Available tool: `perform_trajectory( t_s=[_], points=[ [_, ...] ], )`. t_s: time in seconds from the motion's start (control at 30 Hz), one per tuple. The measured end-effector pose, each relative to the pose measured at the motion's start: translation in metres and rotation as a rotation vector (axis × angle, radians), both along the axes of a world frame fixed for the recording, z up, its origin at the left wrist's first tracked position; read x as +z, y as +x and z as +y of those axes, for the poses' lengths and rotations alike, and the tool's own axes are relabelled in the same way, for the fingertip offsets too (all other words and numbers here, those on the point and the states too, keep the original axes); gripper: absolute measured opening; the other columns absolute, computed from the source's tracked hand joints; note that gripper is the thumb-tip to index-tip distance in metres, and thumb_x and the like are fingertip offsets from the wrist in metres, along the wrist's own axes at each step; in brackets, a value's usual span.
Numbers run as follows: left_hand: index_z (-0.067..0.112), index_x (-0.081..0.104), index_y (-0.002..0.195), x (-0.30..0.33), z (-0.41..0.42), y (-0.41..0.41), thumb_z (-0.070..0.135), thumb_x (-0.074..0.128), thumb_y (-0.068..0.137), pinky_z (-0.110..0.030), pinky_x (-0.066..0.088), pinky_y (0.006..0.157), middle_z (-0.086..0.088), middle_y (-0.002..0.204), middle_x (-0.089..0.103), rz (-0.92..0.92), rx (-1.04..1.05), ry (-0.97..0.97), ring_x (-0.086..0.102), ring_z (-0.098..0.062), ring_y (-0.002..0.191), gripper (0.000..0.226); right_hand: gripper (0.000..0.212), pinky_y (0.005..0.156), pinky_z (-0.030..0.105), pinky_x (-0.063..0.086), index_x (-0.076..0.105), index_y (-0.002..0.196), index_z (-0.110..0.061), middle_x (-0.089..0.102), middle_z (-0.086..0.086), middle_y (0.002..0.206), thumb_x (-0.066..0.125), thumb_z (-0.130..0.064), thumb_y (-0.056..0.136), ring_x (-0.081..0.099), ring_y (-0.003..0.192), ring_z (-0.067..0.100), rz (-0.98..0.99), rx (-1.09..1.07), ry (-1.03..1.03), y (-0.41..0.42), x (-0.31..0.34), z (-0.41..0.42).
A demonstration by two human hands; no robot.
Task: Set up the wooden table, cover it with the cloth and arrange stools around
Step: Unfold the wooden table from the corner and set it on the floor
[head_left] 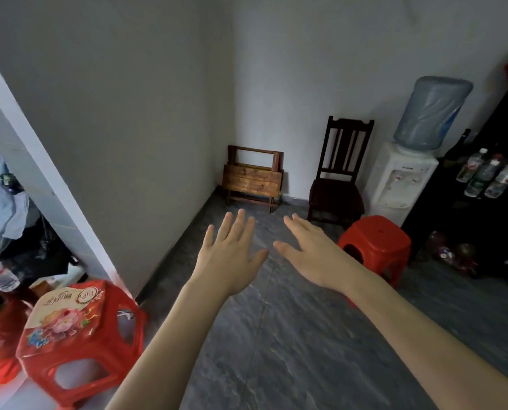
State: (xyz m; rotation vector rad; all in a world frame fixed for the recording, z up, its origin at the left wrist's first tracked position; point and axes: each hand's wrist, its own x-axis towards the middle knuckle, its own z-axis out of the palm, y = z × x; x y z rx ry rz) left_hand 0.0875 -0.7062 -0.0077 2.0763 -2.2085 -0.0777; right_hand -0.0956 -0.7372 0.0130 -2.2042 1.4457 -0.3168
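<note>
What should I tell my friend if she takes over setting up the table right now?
Left hand: open, fingers spread, holding nothing.
Right hand: open, holding nothing, stretched forward beside the left.
Folded wooden table: leaning in the far corner against the wall, beyond both hands, untouched.
Stools: one red stool by the water dispenser; another red stool near left, with a flowered packet on top.
Cloth: not seen for sure; that packet may hold it.
Done: nothing yet.
Left: fetch and unfold the table, spread the cloth, set the stools around.
</note>
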Motion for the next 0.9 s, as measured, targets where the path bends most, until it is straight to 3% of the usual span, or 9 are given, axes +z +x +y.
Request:
perform_trajectory(
  t_s=[0.47, 0.9],
  points=[
    [0.023, -0.004, 0.156, -0.013, -0.175, 0.006, 0.057, 0.012, 0.100, -0.046, -0.009, 0.119, 0.002, 0.162, -0.018, -0.001, -0.078, 0.041, -0.018, -0.017, 0.148, 0.068, 0.072, 0.122, 0.038, 0.006, 0.005, 0.157, -0.023, -0.004, -0.003, 0.164, 0.034, -0.055, 0.100, -0.006, 0.150, 0.016, 0.099, -0.091, -0.024, 0.000, -0.017, -0.160],
    [0.024, -0.005, 0.156, -0.009, -0.400, -0.045, 0.058, 0.013, 0.100, -0.049, -0.005, 0.121, 0.001, 0.162, -0.017, -0.075, -0.046, 0.045, -0.016, -0.018, 0.148, 0.068, 0.070, 0.122, 0.044, 0.006, 0.003, 0.156, -0.021, -0.006, 0.001, 0.164, 0.031, -0.053, 0.101, -0.005, 0.151, 0.021, 0.237, -0.092, -0.235, -0.055, -0.019, -0.381]
  ],
)
